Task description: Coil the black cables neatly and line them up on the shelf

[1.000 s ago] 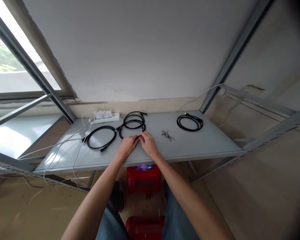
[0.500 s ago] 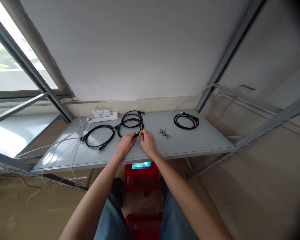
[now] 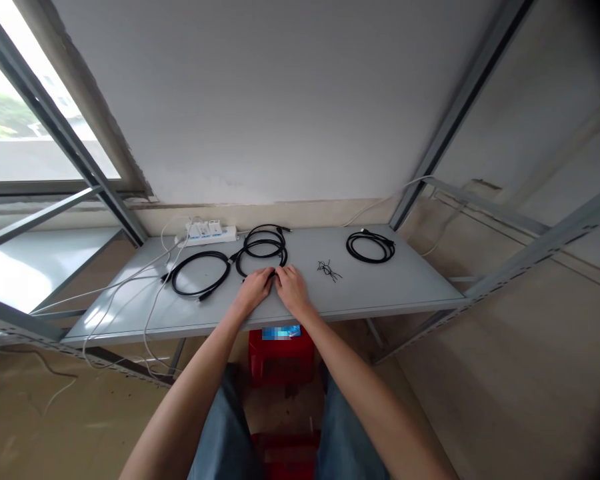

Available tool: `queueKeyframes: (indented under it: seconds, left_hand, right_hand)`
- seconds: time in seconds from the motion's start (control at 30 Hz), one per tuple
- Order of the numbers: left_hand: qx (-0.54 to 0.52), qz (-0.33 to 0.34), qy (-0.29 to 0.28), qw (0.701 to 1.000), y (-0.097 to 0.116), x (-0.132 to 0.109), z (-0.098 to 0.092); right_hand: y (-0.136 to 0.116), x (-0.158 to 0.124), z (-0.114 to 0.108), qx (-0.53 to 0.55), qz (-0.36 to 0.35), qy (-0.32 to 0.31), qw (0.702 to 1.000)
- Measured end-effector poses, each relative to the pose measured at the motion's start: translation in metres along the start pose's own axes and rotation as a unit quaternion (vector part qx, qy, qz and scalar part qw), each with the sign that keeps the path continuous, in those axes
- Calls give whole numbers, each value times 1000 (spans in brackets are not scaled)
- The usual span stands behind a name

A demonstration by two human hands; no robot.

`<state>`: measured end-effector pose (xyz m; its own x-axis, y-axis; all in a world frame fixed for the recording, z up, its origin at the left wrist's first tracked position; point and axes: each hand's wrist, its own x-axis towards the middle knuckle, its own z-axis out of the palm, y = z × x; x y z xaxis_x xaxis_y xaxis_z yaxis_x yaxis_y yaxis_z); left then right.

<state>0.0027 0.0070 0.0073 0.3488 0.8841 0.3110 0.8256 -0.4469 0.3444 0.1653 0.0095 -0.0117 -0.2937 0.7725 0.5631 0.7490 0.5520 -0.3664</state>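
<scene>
At the near edge of a coiled black cable [image 3: 239, 261], my left hand [image 3: 255, 288] and my right hand [image 3: 291, 288] meet, fingertips almost touching. Both hands are closed with fingers pinched on the cable's front strand. Whether a thin tie is also between the fingers is too small to tell. Behind this coil and overlapping it lies another loop of black cable [image 3: 266, 227]. Short black twist ties [image 3: 329, 270] are bunched on the grey shelf [image 3: 380, 287], right of my right hand.
A separate coil of black cable [image 3: 200, 253] lies to the left, and another cable coil [image 3: 371, 259] to the right. A white power strip [image 3: 213, 235] with white cords sits at the back left. Metal uprights [image 3: 414, 190] flank the shelf; a red stool [image 3: 281, 360] stands beneath.
My right hand has moved slightly left and down, closing up against my left hand at the cable's front strand. The left hand stays in about the same place.
</scene>
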Motion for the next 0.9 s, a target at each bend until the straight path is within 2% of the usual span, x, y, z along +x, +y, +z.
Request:
queueKeyframes:
  seconds: [0.17,0.4,0.5,0.57,0.63,0.73,0.9]
  left_hand:
    - [41,-12,-13,999,-1,1,1]
    - [84,2,7,996,-2,1,1]
    - [73,-1,6,997,0,0,-1]
    - [66,-4,0,998,0,0,-2]
    - [65,-4,-4,998,0,0,-2]
    - [70,-7,-6,997,0,0,-2]
    - [87,-13,-14,996,0,0,-4]
  right_hand:
    - [-2,0,1,-22,2,-14,1000]
    - [-3,2,0,-26,22,-36,999]
    - [0,4,1,12,57,-39,998]
    - [4,7,2,75,89,-44,992]
    - [10,9,4,165,117,-53,978]
    - [17,14,5,298,153,-68,940]
    - [21,30,2,403,241,-128,874]
